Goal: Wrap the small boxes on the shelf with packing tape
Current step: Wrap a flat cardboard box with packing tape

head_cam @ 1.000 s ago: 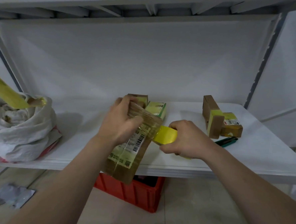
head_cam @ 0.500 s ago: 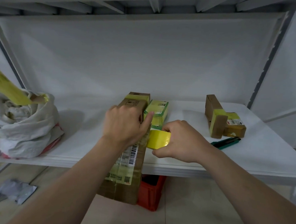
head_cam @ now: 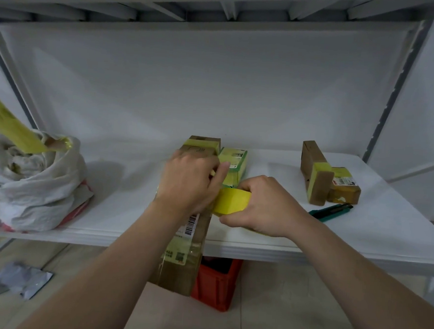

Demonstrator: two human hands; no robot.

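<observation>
1. Nearest, the long cardboard box [head_cam: 180, 251] sticks out past the front edge of the shelf [head_cam: 332, 251], with its near end over a red crate [head_cam: 216, 283] on the floor. I cannot tell if this stretch carries tape.
2. The left hand [head_cam: 189, 185] grips the box at its middle, fingers curled over the top. The right hand [head_cam: 266, 208] clasps the yellow tape roll [head_cam: 231, 201], which touches the box's right side. A band is probably being laid here, so this box is only partly wrapped.
3. A cutter [head_cam: 331, 212] lies on the shelf to the right, likely needed to sever the tape.
4. The far end of the long box already wears a yellow band.
5. Just beside it lies a green box [head_cam: 235, 165]; whether it is taped is unclear.
6. Farther right, a standing brown box [head_cam: 314, 175] and a flat one [head_cam: 344, 188] touch each other. Both show yellow tape and look finished.
</observation>
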